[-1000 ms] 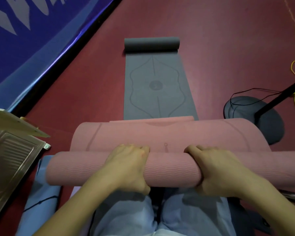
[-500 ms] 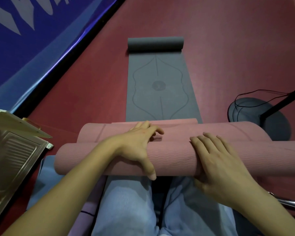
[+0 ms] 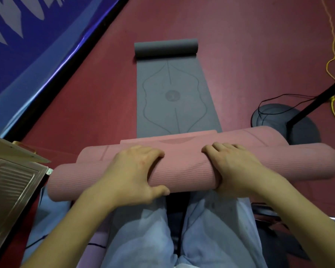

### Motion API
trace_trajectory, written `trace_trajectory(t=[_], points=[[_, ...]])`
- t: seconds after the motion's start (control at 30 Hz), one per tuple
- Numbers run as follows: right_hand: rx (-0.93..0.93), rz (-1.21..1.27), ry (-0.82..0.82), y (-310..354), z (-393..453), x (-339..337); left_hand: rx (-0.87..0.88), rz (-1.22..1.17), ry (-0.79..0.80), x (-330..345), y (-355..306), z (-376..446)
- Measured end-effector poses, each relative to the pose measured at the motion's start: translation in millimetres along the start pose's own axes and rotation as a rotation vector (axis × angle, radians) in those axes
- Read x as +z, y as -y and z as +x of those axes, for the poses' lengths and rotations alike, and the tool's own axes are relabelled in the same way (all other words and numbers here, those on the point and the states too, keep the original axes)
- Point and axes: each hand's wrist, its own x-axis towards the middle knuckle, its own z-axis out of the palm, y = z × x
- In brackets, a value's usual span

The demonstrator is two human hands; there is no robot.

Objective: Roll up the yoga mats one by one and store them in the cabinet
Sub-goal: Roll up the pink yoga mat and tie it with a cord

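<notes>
Your knees [image 3: 153, 238], in pale blue trousers, sit nearest, just below your hands. Your left hand [image 3: 132, 175] lies curled over the pink mat roll [image 3: 184, 169], fingers wrapped over its far side and thumb tucked under the near edge, gripping it. Your right hand [image 3: 234, 169] grips the same roll just to the right, fingers hooked over the top and the palm pressed on its near side. The roll lies crosswise between and beyond both hands, reaching well past each. Just past your fingers, the unrolled rest of the pink mat [image 3: 240, 138] lies flat on the red floor [image 3: 240, 55]. To the left of your left hand stands a metal cabinet door [image 3: 10, 190]. Beyond the pink mat, a grey mat [image 3: 174, 97] stretches away, its far end rolled up. Far right of your right hand stands a dark round stand base [image 3: 275, 117] with a black pole [image 3: 317, 101], and a yellow cord [image 3: 333, 55] trails over the floor.
</notes>
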Motion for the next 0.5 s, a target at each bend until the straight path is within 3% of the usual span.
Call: trace_trajectory(t=[0.07, 0.27, 0.5], points=[[-0.003, -0.001, 0.040, -1.2, 4.9, -4.3, -0.033, 0.092, 0.087, -4.3, -9.7, -1.2], [0.001, 0.023, 0.116, -1.6, 15.8, -14.2, -0.169, 0.209, 0.089, 6.3, -41.1, 3.0], [0.043, -0.016, 0.029, 1.9, 9.7, -6.1, -0.143, 0.221, -0.052, 35.5, -31.9, 9.7]])
